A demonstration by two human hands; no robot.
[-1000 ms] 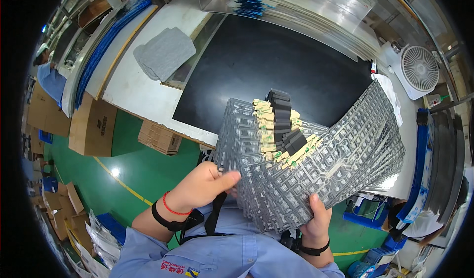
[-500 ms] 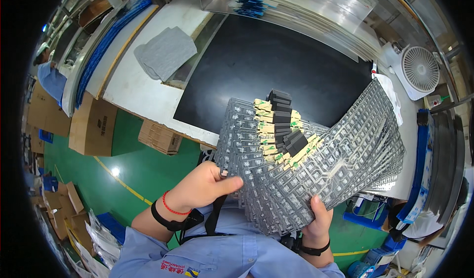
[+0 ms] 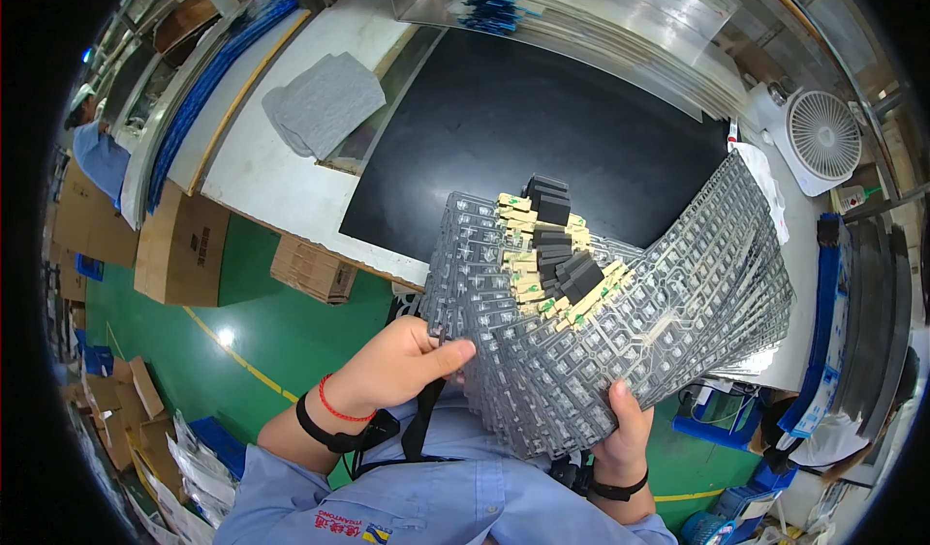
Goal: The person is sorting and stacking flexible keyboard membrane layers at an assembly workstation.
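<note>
A thick stack of keyboard membrane sheets, dark grey with printed circuit traces, is fanned out in front of me. Cream-coloured strips with green marks and black connector tails cluster at the middle of the fan. My left hand is closed on the sheets' near left edge, thumb on top and fingers mostly hidden. At the near right edge, my right hand grips the same stack with its thumb above and its fingers underneath, out of sight.
Under the fan's far side lies a black mat on the white bench. Grey cloths rest at its left, and a white fan stands at the right. Cardboard boxes are on the green floor; another person is far left.
The sheets under my left thumb have shifted slightly, and some cream strips and black tails now overlap differently. Both hands stay in nearly the same place.
</note>
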